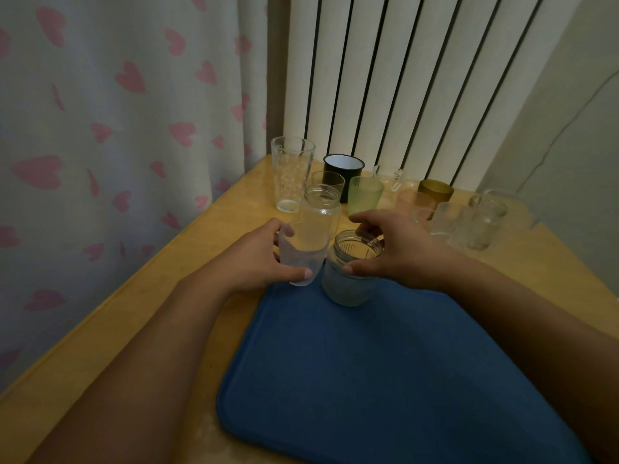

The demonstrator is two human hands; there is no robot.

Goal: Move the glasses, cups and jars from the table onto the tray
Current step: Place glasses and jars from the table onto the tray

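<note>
Two hands work at once at the far edge of a blue tray (385, 380). At about ten o'clock from the tray's middle, the left hand (254, 259) wraps thumb and fingers round a frosted glass (303, 252), which sits at or just over the tray's far left corner; whether its base touches down cannot be told. Just beside it, the right hand (398, 249) pinches the threaded rim of a clear jar (351, 272) from above, with the jar's base seemingly on the tray's blue surface. Carrying one vessel per hand looks like a way to halve the trips, and setting both at the far edge would leave the nearer tray free for the rest.

Beyond the hands, from eleven to two o'clock, the remaining pieces wait on the wooden counter (160, 316): a tall patterned glass (290, 172), a second clear jar (321, 205) with a small clear glass behind it, a black enamel cup (341, 170), a green tumbler (364, 194), a handled glass cup (390, 177), an amber cup (434, 192) and a huddle of clear glasses (469, 222) too blurred to count. By this reckoning the job has barely begun.
</note>
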